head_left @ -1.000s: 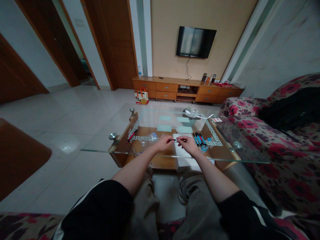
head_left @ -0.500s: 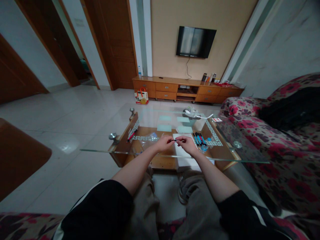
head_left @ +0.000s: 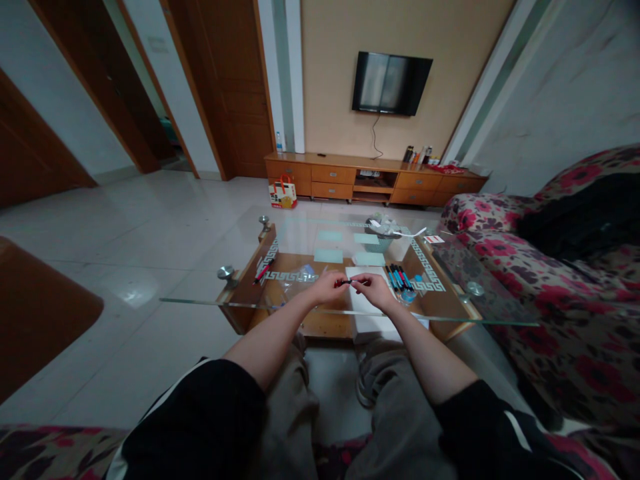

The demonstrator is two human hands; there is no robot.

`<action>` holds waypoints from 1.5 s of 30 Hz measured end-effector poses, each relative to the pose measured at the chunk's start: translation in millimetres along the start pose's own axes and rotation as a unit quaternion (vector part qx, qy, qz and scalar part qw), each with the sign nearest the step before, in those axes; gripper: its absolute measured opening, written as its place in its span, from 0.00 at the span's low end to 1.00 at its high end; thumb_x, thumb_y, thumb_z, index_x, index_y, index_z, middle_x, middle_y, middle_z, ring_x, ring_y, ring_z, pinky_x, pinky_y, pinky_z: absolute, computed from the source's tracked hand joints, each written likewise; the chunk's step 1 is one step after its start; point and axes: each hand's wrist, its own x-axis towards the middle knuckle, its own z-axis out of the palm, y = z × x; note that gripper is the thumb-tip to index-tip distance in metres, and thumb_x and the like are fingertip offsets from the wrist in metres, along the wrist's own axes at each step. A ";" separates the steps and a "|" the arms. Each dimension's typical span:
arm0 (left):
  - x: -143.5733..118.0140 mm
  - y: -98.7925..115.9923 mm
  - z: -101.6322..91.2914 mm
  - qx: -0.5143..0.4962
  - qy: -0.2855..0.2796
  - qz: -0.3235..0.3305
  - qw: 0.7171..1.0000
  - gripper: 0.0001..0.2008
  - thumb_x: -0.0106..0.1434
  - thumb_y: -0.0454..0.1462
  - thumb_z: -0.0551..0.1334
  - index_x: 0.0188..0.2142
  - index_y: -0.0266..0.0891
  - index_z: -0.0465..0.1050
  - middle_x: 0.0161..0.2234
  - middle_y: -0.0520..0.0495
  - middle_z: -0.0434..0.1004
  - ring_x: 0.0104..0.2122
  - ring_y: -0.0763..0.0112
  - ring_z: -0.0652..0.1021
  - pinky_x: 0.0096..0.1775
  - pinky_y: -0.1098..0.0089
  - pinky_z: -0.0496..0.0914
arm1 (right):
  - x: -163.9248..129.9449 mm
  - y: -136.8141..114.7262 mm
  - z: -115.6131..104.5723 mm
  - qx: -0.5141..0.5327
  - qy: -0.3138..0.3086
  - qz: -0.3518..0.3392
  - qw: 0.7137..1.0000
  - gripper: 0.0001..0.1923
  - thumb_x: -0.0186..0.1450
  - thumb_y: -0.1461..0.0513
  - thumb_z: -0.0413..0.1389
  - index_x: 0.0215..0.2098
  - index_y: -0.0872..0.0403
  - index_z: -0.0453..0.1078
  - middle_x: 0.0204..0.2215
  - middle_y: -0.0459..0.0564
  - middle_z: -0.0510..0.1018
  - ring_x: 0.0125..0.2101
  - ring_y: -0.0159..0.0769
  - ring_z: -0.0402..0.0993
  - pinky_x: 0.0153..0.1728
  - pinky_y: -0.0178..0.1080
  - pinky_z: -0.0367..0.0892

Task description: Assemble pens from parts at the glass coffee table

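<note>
Above the glass table, my left hand point(head_left: 327, 287) is closed on a slim red and black pen point(head_left: 345, 283), most of it hidden by the fingers. My right hand point(head_left: 375, 290) pinches the pen's other end, where a small pale bit shows between the fingertips. Both hands are almost touching. To the right of them lies a row of blue, black and red pens point(head_left: 399, 277), with a small clear blue-tinted container point(head_left: 408, 297) at its near end. Another red and black pen point(head_left: 263, 270) lies toward the table's left side.
The glass tabletop point(head_left: 295, 305) has exposed edges and metal knobs point(head_left: 226, 272). A white box point(head_left: 373, 323) shows below the right hand. Crumpled clear plastic point(head_left: 300, 280) is left of the hands. A basket point(head_left: 383, 230) with plastic bags stands at the back; a floral sofa point(head_left: 545, 320) is at right.
The fingertips of my right hand have shifted slightly at the pen's end, and the gap between the hands looks a little wider. Everything else is the same.
</note>
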 end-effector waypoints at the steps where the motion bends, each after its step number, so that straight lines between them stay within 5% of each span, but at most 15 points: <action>1: -0.1 0.1 -0.1 0.000 0.000 0.002 1.000 0.11 0.66 0.41 0.59 0.33 0.38 0.78 0.28 0.50 0.73 0.30 0.70 0.71 0.33 0.71 0.62 | -0.3 0.1 -0.1 -0.007 -0.003 0.002 1.000 0.13 0.59 0.55 0.63 0.36 0.56 0.79 0.28 0.50 0.81 0.25 0.33 0.74 0.27 0.33 0.67; 9: 0.2 -0.8 0.9 -0.013 0.000 -0.001 1.000 0.09 0.63 0.39 0.61 0.34 0.38 0.78 0.28 0.50 0.73 0.31 0.71 0.71 0.33 0.72 0.62 | -0.7 6.2 0.3 -0.123 -0.011 0.001 0.992 0.24 0.68 0.46 0.51 0.26 0.54 0.75 0.23 0.48 0.78 0.24 0.35 0.74 0.27 0.34 0.65; 15: 0.7 -4.9 2.1 -0.015 0.003 0.003 1.000 0.08 0.63 0.38 0.60 0.33 0.38 0.77 0.29 0.50 0.73 0.31 0.71 0.71 0.34 0.72 0.62 | -0.4 3.2 0.7 -0.129 0.030 -0.028 0.991 0.11 0.63 0.54 0.58 0.38 0.53 0.75 0.36 0.49 0.79 0.31 0.35 0.74 0.34 0.36 0.69; 18: 0.5 -6.2 2.6 -0.019 0.006 0.005 1.000 0.08 0.63 0.38 0.60 0.34 0.38 0.77 0.29 0.50 0.73 0.30 0.71 0.71 0.34 0.72 0.62 | -0.5 1.4 0.6 -0.146 0.032 -0.038 0.988 0.08 0.63 0.57 0.58 0.35 0.53 0.74 0.37 0.49 0.76 0.32 0.35 0.73 0.37 0.37 0.70; 24: 0.3 -3.8 1.7 -0.022 0.010 0.009 1.000 0.08 0.63 0.37 0.61 0.33 0.37 0.78 0.28 0.50 0.73 0.30 0.71 0.71 0.34 0.72 0.62 | -1.6 -2.9 -0.9 -0.160 0.025 -0.051 0.985 0.20 0.69 0.51 0.52 0.29 0.54 0.75 0.33 0.51 0.73 0.34 0.37 0.71 0.38 0.38 0.69; 31: 0.0 -1.2 0.0 -0.019 0.002 0.008 1.000 0.08 0.63 0.37 0.61 0.35 0.37 0.78 0.29 0.49 0.74 0.31 0.71 0.71 0.34 0.72 0.63 | -0.9 -0.3 -1.3 -0.154 0.031 -0.044 0.987 0.06 0.63 0.58 0.56 0.32 0.53 0.72 0.36 0.49 0.73 0.36 0.37 0.71 0.40 0.38 0.68; 40: 0.2 1.7 -0.6 0.000 -0.006 0.006 1.000 0.09 0.63 0.39 0.61 0.32 0.37 0.78 0.27 0.50 0.72 0.29 0.71 0.71 0.33 0.72 0.62 | -1.0 -1.0 -0.8 -0.201 0.006 -0.077 0.977 0.18 0.71 0.54 0.48 0.28 0.53 0.71 0.31 0.49 0.71 0.33 0.37 0.70 0.38 0.38 0.67; 45: -0.2 0.9 -0.9 -0.003 -0.006 0.002 1.000 0.09 0.63 0.39 0.60 0.33 0.37 0.78 0.27 0.50 0.73 0.30 0.71 0.71 0.33 0.72 0.62 | -0.4 4.1 0.3 -0.178 0.004 -0.069 0.982 0.16 0.71 0.52 0.50 0.33 0.53 0.72 0.32 0.47 0.74 0.31 0.34 0.71 0.35 0.35 0.65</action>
